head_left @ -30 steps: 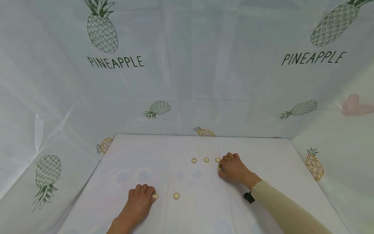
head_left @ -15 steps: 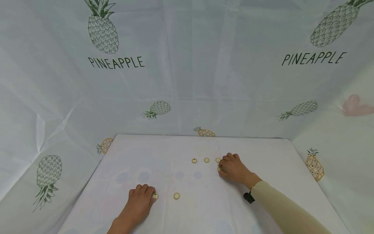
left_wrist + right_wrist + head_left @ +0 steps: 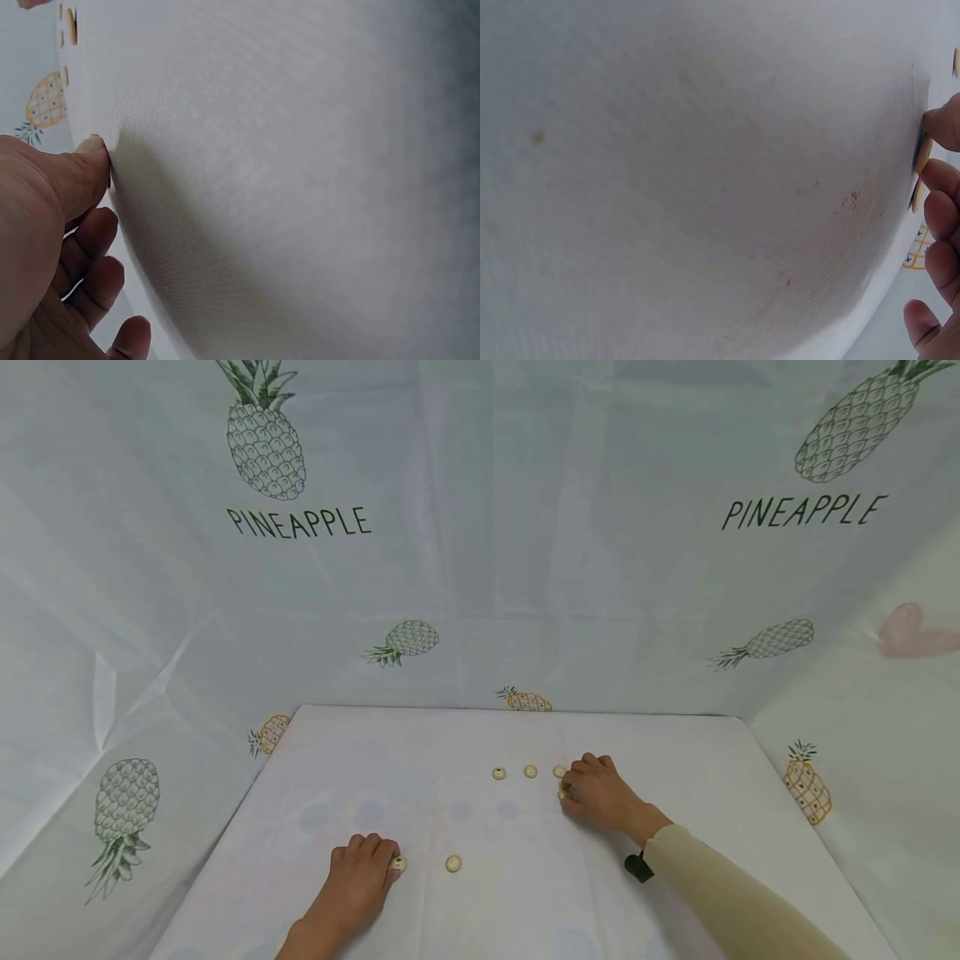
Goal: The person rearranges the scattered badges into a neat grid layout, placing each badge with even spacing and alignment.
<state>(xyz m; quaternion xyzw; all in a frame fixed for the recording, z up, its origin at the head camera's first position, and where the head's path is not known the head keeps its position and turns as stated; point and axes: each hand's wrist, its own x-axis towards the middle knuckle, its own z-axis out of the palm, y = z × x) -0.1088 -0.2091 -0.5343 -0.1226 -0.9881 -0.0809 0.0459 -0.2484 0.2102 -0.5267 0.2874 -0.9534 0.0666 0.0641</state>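
Note:
My left hand [image 3: 360, 878], at the front left, pinches a small round pale wooden disc [image 3: 398, 863] at the tabletop. To its right lies a similar disc [image 3: 453, 863], untouched. Farther back, my right hand [image 3: 600, 793] holds another disc [image 3: 564, 794] between thumb and forefinger; the right wrist view shows this thin tan disc [image 3: 924, 154] standing close on the cloth. Just behind that hand is a further disc [image 3: 559, 771], partly covered by the fingers. Two more discs, one in the middle [image 3: 530, 771] and one at the left [image 3: 498, 772], continue the back row.
A white cloth covers the table [image 3: 675, 752]. Behind it and at both sides hang pale sheets [image 3: 480, 543] printed with pineapples. A black wrist strap piece [image 3: 639, 867] hangs below the right sleeve [image 3: 720, 885].

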